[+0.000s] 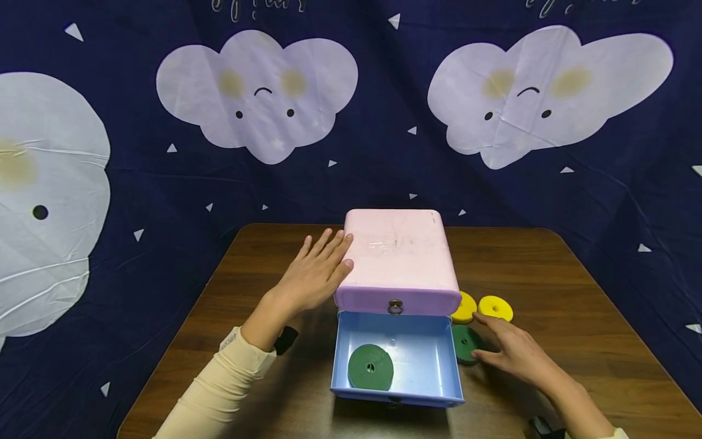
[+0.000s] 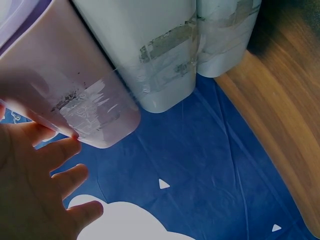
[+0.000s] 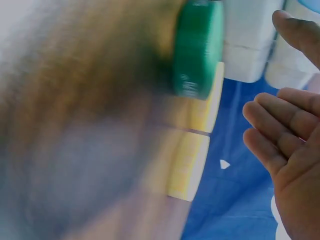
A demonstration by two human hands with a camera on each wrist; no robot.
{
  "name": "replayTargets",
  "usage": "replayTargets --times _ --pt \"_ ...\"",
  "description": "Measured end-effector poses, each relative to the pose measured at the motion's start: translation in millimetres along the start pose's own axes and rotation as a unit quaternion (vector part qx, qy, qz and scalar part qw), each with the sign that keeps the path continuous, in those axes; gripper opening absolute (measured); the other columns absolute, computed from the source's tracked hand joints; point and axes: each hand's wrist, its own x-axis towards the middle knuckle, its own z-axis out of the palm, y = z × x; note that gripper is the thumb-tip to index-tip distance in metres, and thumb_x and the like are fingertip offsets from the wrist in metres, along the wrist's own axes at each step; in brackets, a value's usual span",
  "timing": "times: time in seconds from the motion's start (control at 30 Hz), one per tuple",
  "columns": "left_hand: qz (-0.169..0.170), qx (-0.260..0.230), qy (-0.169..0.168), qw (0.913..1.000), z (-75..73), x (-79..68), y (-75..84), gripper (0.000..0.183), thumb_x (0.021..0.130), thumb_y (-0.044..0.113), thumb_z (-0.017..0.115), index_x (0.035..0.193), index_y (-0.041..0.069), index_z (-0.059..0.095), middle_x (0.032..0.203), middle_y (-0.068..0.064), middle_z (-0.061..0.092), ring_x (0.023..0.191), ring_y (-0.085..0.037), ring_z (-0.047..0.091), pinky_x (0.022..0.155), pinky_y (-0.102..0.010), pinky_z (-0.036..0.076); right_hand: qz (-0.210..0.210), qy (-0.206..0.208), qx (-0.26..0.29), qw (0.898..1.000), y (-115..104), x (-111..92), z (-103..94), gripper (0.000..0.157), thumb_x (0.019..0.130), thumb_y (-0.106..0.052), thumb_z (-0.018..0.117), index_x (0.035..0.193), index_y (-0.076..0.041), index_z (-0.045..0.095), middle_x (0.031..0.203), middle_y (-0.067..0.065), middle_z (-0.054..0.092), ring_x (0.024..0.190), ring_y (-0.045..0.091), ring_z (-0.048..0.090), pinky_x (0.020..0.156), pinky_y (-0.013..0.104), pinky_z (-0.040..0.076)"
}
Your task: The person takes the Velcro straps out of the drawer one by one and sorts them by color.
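A small drawer cabinet with a pink top and lilac upper drawer front stands on the table. Its lower blue drawer is pulled out, and a green disc with a centre hole lies in it. My left hand rests with straight fingers along the cabinet's upper left edge; the left wrist view shows those fingertips at the pink wall. To the right of the drawer, my right hand reaches over the table with thumb and fingers apart, beside a second green disc. Nothing is in its grasp.
Two yellow discs lie on the table behind the second green disc, one partly hidden by the cabinet. The brown wooden table has rounded far corners. Behind it hangs a dark blue cloth printed with clouds.
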Motion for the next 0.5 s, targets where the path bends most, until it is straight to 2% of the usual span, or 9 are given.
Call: replayTargets --times 0.13,0.17,0.23,0.3,0.37,0.4,0.5 --pt "0.001 0.0 -0.001 1.0 1.0 0.3 -0.1 0.058 0.101 0.05 0.017 0.152 0.023 0.012 0.16 0.0 0.014 0.149 -0.02 0.002 0.12 -0.051 0.003 -0.035 0.038 -0.022 0.998 -8 -5 -13.4 0.068 0.067 -0.031 0.084 0.122 -0.002 0.058 0.12 0.014 0.066 0.106 0.032 0.063 0.083 0.048 0.052" --pt "0.002 0.0 -0.001 1.0 1.0 0.1 -0.1 0.058 0.101 0.05 0.017 0.152 0.023 0.012 0.16 0.0 0.014 0.149 -0.02 0.002 0.12 -0.052 0.004 -0.046 0.05 -0.029 0.997 -10 -7 -16.4 0.067 0.065 -0.03 0.085 0.121 -0.004 0.059 0.118 0.012 0.066 0.105 0.03 0.064 0.082 0.044 0.052" --pt "0.003 0.0 0.0 1.0 1.3 0.0 -0.4 0.058 0.102 0.05 0.017 0.152 0.023 0.013 0.16 0.0 0.014 0.149 -0.02 0.002 0.12 -0.052 0.004 -0.068 0.074 -0.042 0.994 -12 -9 -22.5 0.067 0.062 -0.03 0.087 0.119 -0.007 0.061 0.117 0.008 0.068 0.102 0.027 0.065 0.085 0.027 0.052" --pt "0.002 0.002 0.0 1.0 0.9 -0.1 -0.6 0.058 0.102 0.05 0.017 0.152 0.023 0.013 0.16 0.0 0.013 0.149 -0.02 0.002 0.12 -0.052 0.004 -0.093 0.097 -0.043 0.99 -15 -9 -28.2 0.068 0.058 -0.028 0.088 0.118 -0.009 0.063 0.116 0.007 0.068 0.104 0.018 0.064 0.091 0.011 0.044" --pt "0.001 0.002 -0.001 1.0 0.3 -0.4 -0.8 0.057 0.102 0.05 0.017 0.152 0.023 0.013 0.16 0.001 0.012 0.149 -0.02 0.001 0.12 -0.052 0.004 -0.116 0.111 -0.036 0.986 -19 -9 -34.2 0.07 0.056 -0.027 0.089 0.119 -0.011 0.063 0.116 0.008 0.067 0.109 0.008 0.06 0.096 0.0 0.031" --pt "0.001 0.001 -0.001 1.0 0.2 -0.2 -1.0 0.057 0.102 0.05 0.017 0.152 0.023 0.012 0.16 0.0 0.012 0.149 -0.02 0.001 0.12 -0.052 0.003 -0.128 0.115 -0.033 0.985 -21 -9 -37.4 0.071 0.056 -0.026 0.089 0.12 -0.011 0.063 0.116 0.009 0.067 0.113 0.002 0.056 0.099 -0.003 0.025" --pt "0.0 0.002 -0.004 1.0 -0.4 0.1 -0.8 0.057 0.102 0.05 0.017 0.152 0.024 0.012 0.16 0.001 0.011 0.149 -0.02 0.001 0.12 -0.051 0.002 -0.163 0.117 -0.023 0.979 -29 -8 -46.4 0.073 0.058 -0.026 0.088 0.124 -0.012 0.061 0.118 0.01 0.066 0.122 -0.01 0.044 0.101 -0.001 0.024"
